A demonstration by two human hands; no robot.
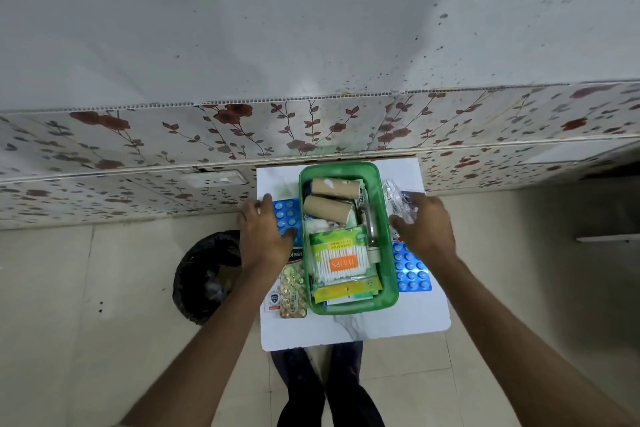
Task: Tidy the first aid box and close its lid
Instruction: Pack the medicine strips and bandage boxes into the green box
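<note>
The green first aid box (pixel 387 253) stands open on a small white table (pixel 363 329), with no lid in sight. Inside lie two brown bandage rolls (pixel 329 208), a cotton swab pack (pixel 341 262) and flat sachets (pixel 346 291). My left hand (pixel 265 236) rests on a blue pill strip (pixel 285 215) left of the box, fingers spread over it. My right hand (pixel 424 225) grips a clear crinkled packet (pixel 398 201) right of the box. A second blue pill strip (pixel 412 270) lies right of the box; a gold pill strip (pixel 293 291) lies left.
A black-lined bin (pixel 204 277) stands on the floor left of the table. A plaster box (pixel 295 255) and a small card (pixel 273 300) lie on the table's left. A flowered wall panel (pixel 311 135) runs just behind the table. My legs (pixel 329 388) show below it.
</note>
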